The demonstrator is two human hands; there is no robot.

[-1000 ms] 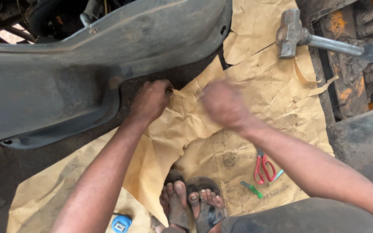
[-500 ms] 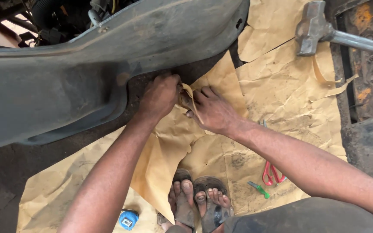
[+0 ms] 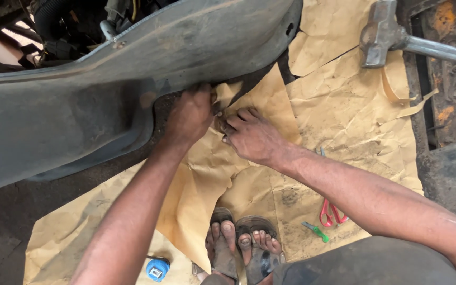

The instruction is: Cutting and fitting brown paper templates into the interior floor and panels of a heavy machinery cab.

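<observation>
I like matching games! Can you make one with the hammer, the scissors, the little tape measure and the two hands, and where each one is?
Things:
1. hammer
2. scissors
3. tape measure
4. left hand and right hand

Places:
A. bottom, beside the left forearm
B. top right corner
C. centre, at the edge of the big grey panel
D. on the brown paper, under the right forearm

Pairs: 1-B, 2-D, 3-A, 4-C

both hands meeting, fingers curled, forearms extended
</observation>
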